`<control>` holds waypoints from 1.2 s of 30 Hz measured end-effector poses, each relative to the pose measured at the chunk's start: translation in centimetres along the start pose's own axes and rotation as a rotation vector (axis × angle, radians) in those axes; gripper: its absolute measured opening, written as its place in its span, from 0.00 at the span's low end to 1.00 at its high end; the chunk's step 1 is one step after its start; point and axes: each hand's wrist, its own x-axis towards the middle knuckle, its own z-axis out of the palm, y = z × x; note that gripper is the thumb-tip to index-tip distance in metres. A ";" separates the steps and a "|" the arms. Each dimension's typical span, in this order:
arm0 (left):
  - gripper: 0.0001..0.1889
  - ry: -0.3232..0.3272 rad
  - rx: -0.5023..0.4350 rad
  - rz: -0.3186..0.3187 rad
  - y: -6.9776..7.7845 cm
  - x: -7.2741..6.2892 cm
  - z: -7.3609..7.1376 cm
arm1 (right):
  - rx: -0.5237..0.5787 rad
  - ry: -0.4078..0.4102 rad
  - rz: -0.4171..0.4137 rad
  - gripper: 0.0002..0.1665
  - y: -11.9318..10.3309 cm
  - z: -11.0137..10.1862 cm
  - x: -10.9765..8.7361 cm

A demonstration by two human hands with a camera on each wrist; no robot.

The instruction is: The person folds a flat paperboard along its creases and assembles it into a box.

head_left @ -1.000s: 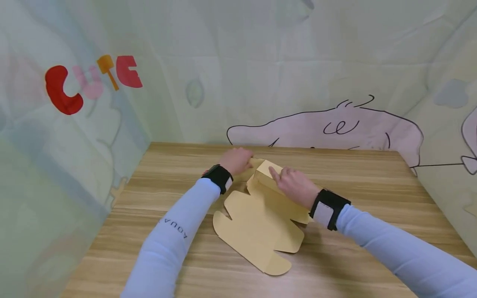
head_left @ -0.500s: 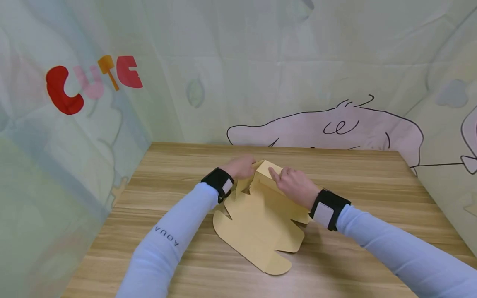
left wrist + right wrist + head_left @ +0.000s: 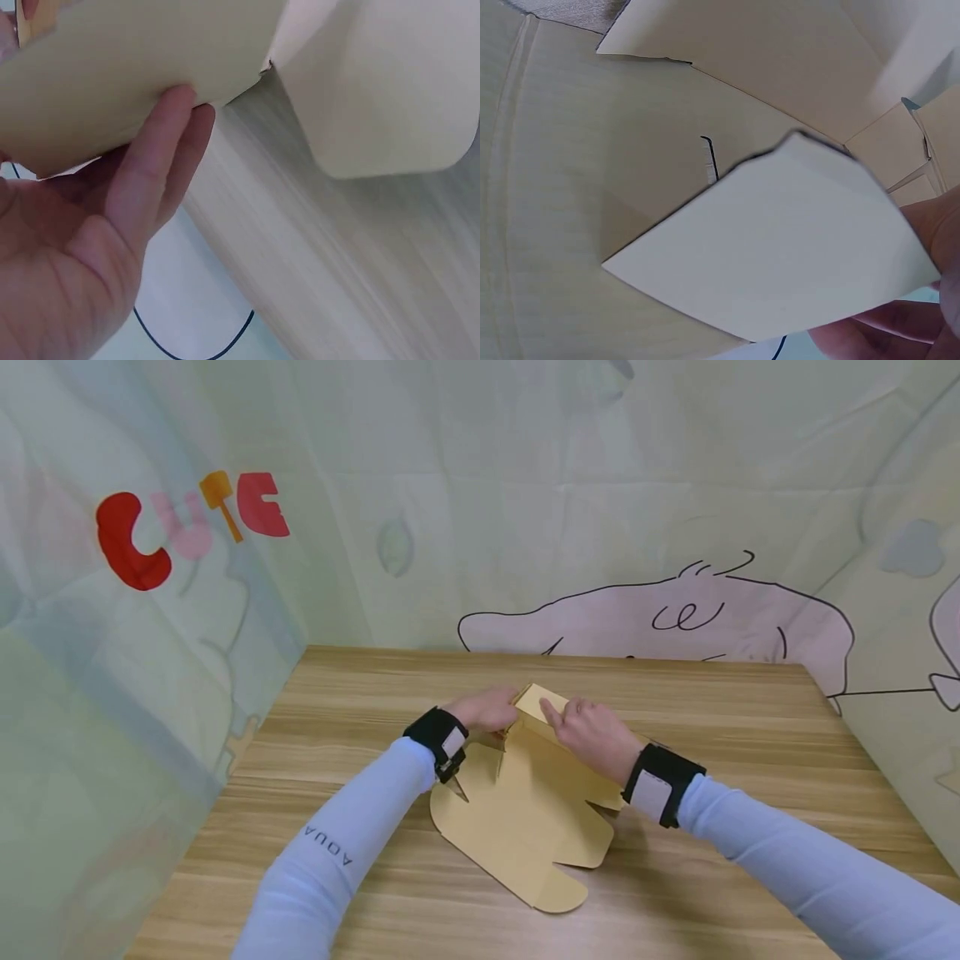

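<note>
Here, a tan cardboard box blank [image 3: 525, 802], partly folded, lay around the middle of the wood-grain tabletop [image 3: 337, 693], between the two forearms. Its long axis slanted from near left to far right, with the flat end toward the person. The folded end, a raised boxy ledge [image 3: 536, 700], pointed away toward the backdrop [image 3: 450, 560]. At the near end, a rounded flap [image 3: 561, 893] lay flat and stuck out to the right, and a squarer tab [image 3: 594, 842] jutted out on that same side just beyond it.

The right hand [image 3: 600, 735] gripped the ledge, its index finger straight along the top while the others were curled over. In the right wrist view, fingers wrapped behind a pale flap [image 3: 772, 240], and a narrow slot [image 3: 710, 161] showed in the panel beyond.

The left hand [image 3: 487, 708] was partly closed at the ledge's left end, pinching a panel [image 3: 142, 75]: one digit lay on its face, others behind the lower edge. Black wristbands [image 3: 681, 775] circled both light-blue sleeves [image 3: 322, 852].
</note>
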 end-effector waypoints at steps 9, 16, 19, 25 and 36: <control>0.30 -0.090 -0.323 0.044 -2.7 -0.7 0.5 | 0.013 -0.031 -0.015 0.29 0.2 0.0 0.0; 0.40 -0.080 -0.386 0.037 -4.5 -1.1 0.0 | 0.015 -0.047 -0.018 0.30 0.1 -0.1 0.0; 0.38 -0.088 -0.440 0.066 -5.2 -1.2 -0.4 | -0.002 -0.052 -0.030 0.30 -0.1 -0.3 0.0; 0.34 -0.145 -0.611 0.125 -6.6 -1.2 -0.9 | -0.018 -0.058 -0.036 0.29 -0.2 -0.4 0.0; 0.40 -0.257 -0.763 0.186 -7.2 -1.0 -0.8 | -0.013 -0.057 -0.040 0.30 -0.2 -0.4 -0.2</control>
